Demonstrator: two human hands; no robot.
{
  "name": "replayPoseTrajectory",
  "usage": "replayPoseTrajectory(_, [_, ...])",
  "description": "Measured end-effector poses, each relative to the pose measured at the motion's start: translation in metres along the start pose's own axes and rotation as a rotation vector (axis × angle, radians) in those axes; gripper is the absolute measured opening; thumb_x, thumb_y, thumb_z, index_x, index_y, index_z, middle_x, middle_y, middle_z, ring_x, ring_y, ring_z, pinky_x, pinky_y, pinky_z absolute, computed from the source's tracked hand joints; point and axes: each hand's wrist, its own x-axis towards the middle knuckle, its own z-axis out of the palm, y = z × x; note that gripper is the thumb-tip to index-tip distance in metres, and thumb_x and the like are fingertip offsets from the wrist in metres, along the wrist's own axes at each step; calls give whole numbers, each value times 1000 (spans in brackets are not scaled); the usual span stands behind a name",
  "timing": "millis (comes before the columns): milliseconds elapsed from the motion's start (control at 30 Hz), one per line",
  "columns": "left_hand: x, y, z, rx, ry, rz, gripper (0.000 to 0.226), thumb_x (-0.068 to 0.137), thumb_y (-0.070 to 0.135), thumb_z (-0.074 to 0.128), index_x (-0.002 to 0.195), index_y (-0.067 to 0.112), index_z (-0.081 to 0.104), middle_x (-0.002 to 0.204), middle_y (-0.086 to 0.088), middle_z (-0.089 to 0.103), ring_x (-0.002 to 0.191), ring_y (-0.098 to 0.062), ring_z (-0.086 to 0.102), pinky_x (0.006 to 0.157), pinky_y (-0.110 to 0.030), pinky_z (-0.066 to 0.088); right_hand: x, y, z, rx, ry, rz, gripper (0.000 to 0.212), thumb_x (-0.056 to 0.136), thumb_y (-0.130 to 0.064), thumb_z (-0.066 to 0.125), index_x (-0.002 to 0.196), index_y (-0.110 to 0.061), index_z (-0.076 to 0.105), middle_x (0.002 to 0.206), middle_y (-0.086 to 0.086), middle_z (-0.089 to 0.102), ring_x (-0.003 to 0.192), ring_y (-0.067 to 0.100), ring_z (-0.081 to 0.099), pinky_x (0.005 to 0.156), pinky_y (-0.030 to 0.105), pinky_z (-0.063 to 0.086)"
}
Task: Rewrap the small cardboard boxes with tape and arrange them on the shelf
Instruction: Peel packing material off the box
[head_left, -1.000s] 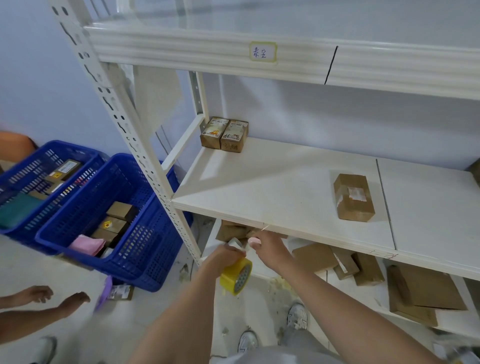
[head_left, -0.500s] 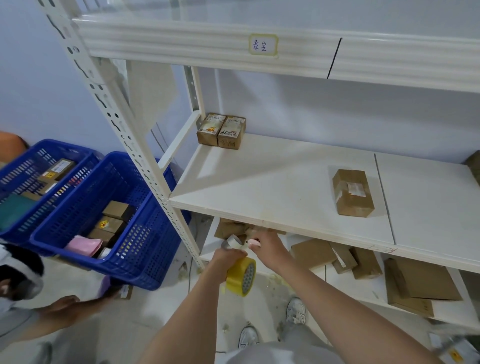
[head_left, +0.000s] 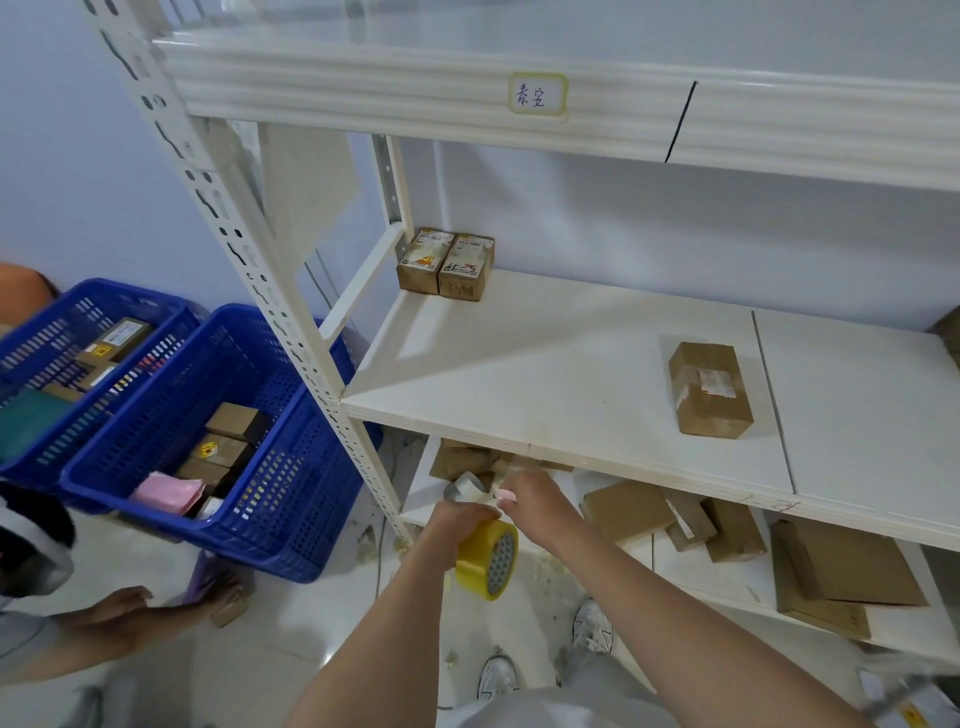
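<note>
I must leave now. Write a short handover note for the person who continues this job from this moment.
Left hand: grips the yellow tape roll.
Right hand: pinches the pulled-out tape end, just below the middle shelf front edge.
On the middle shelf: two small boxes side by side at the back left corner, one taped box alone toward the right.
More boxes wait in the blue baskets on the floor; loose cardboard pieces lie on the lower shelf.
Left: tape the remaining boxes and line them up on the shelf.

Shelf board (head_left: 571, 374) mostly bare; taped box (head_left: 709, 389) right.
</note>
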Motion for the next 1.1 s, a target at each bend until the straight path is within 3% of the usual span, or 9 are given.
replayPoseTrajectory(167, [8, 0, 2, 3, 11, -28, 80, 55, 47, 88, 122, 18, 55, 107, -10, 66, 97, -31, 66, 92, -47, 57, -4, -1, -2, -64, -18, 12, 44, 98, -17, 54, 58, -25, 36, 67, -2, 42, 70, 20, 49, 55, 28, 33])
replayPoseTrajectory(300, [12, 1, 4, 45, 21, -10, 77, 62, 42, 89, 126, 19, 52, 110, -10, 64, 101, -31, 64, 91, -47, 57, -11, 3, -6, -80, -23, 38, 31, 101, -20, 52, 72, -17, 47, 80, 2, 49, 78, 20, 49, 67, 29, 36])
replayPoseTrajectory(400, [12, -3, 1, 73, 52, -31, 75, 61, 40, 89, 122, 14, 54, 110, -11, 62, 103, -31, 63, 89, -47, 58, -14, 12, -4, -96, -34, 71, 41, 101, -19, 50, 64, -24, 35, 72, -6, 39, 78, 20, 46, 60, 28, 31])
replayPoseTrajectory(533, [8, -14, -12, 30, 96, -38, 59, 75, 32, 86, 117, 10, 50, 110, -11, 59, 106, -29, 60, 98, -45, 53, -17, 27, -1, -7, -28, 120, 29, 99, -19, 54, 71, -11, 57, 83, 6, 56, 78, 23, 54, 62, 29, 37])
replayPoseTrajectory(633, [7, -7, -22, -85, 84, -14, 51, 79, 34, 84, 109, 11, 49, 106, -13, 58, 104, -31, 60, 96, -47, 53, -18, 35, 0, 132, 80, 132, 21, 96, -21, 59, 83, -6, 68, 88, 8, 67, 84, 23, 62, 71, 33, 48])
replayPoseTrajectory(700, [3, 11, -31, -162, 35, 67, 40, 78, 32, 86, 102, 10, 62, 100, -14, 63, 97, -32, 64, 89, -45, 56, -17, 36, -6, 181, 144, 124, 19, 95, -21, 60, 85, -7, 69, 88, 7, 70, 84, 22, 64, 73, 34, 50])
replayPoseTrajectory(833, [-7, 49, -50, -204, -8, 238, 22, 71, 29, 91, 85, 17, 81, 106, -18, 72, 97, -37, 69, 89, -52, 58, -9, 37, -26, 209, 310, 111, 13, 94, -20, 63, 87, -13, 73, 89, 5, 68, 82, 17, 58, 68, 29, 41])
replayPoseTrajectory(1000, [-37, 94, -56, -214, -33, 414, 9, 86, 21, 79, 91, 13, 81, 100, -6, 72, 87, -24, 65, 66, -30, 54, -8, 46, -66, 335, 526, 153, 13, 95, -14, 61, 101, -15, 74, 96, -1, 68, 85, 13, 59, 65, 9, 36])
replayPoseTrajectory(1100, [-49, 117, -49, -239, -53, 489, 5, 83, 20, 82, 84, 15, 83, 103, -11, 75, 91, -33, 69, 71, -39, 60, -20, 60, -92, 355, 666, 169, 14, 96, -13, 62, 105, -10, 73, 97, 4, 69, 85, 16, 59, 68, 16, 40])
